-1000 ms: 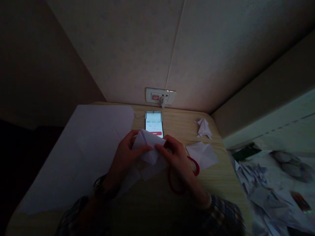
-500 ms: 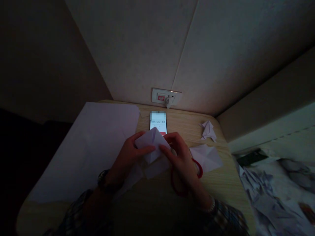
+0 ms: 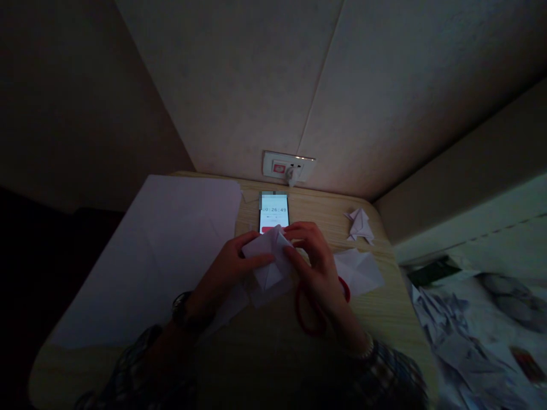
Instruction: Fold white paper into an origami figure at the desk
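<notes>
Fingers (image 3: 258, 262) of left hand (image 3: 228, 269) and right hand (image 3: 318, 265) pinch half-folded paper (image 3: 267, 276) — creases made, shape unfinished; one finished paper figure (image 3: 359, 224) on table (image 3: 384, 316).

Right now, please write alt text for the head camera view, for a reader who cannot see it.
In dim light, a left hand and a right hand pinch a partly folded white paper above a wooden table. A lit phone lies behind it, a large white sheet to the left.

Bedroom: bedside table (image 3: 384, 319), rumpled bedding (image 3: 491, 310).
</notes>
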Demonstrator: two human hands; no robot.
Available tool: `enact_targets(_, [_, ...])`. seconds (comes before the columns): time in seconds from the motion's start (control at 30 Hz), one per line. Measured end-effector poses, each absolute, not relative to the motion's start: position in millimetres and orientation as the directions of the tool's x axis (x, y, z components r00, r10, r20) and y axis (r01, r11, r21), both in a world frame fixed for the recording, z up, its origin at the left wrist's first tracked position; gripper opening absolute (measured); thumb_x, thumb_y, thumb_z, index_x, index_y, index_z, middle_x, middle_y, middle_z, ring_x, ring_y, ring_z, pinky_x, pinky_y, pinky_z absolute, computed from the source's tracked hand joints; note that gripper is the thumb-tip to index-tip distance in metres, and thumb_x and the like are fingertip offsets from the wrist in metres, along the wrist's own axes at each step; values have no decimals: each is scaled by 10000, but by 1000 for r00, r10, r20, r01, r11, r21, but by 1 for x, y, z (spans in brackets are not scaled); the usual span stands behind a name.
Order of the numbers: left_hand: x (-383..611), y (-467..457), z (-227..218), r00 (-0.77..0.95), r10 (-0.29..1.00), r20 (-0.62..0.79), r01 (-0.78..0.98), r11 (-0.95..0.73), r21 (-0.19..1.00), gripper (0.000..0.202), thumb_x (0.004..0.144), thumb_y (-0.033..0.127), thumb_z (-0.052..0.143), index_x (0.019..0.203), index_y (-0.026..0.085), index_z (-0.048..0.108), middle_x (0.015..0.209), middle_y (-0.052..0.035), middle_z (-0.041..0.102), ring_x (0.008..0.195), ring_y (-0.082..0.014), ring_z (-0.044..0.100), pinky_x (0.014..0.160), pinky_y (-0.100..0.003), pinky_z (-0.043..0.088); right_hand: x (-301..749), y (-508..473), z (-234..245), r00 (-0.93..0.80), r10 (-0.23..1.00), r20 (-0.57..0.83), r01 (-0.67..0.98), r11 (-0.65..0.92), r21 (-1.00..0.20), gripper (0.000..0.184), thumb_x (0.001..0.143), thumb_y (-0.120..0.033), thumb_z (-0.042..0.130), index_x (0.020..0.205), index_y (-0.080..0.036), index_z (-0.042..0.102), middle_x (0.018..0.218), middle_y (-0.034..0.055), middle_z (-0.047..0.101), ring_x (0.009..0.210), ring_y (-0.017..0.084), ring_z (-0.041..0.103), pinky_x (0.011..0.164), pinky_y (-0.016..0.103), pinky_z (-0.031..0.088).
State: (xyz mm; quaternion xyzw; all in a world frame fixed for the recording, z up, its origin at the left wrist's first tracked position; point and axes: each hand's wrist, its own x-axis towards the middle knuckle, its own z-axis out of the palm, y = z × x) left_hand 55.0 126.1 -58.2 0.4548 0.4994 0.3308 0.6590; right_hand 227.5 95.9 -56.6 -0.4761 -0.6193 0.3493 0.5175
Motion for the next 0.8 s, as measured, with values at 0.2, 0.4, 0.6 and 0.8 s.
enact_targets(0.2, [54,126,-57,349,865,-361,41,370,928,342,602,320,839,895,176,736,732,12,711,648,-177,632,575,-239,464,233,97,-55,-98,953,287,181,300,-936,101,881,-210,593,879,-256,683,1099,50,603,1068,209,590,889,349,502])
enact_targets(0.4, [53,125,-59,404,841,-361,-14,400,917,332,615,305,844,907,179,751,791,1,734,701,-182,655,634,-247,475,238,96,-50,-136,964,229,155,249,-956,134,858,-193,585,774,-252,671,1136,51,597,1109,227,582,959,390,479])
enact_targets(0.6, [56,123,-56,409,807,-426,-148,519,842,401,576,264,873,943,164,746,813,-9,747,697,-166,655,658,-243,477,240,96,-49,-154,958,243,110,261,-959,190,799,-107,576,726,-252,675,1117,40,583,1131,224,572,1015,403,438])
enact_targets(0.8, [55,123,-56,429,794,-431,-162,536,828,403,583,283,868,948,162,745,798,-8,736,679,-161,642,647,-244,467,240,96,-50,-161,959,234,110,253,-961,182,800,-115,581,720,-251,671,1127,44,583,1138,233,567,1004,411,449])
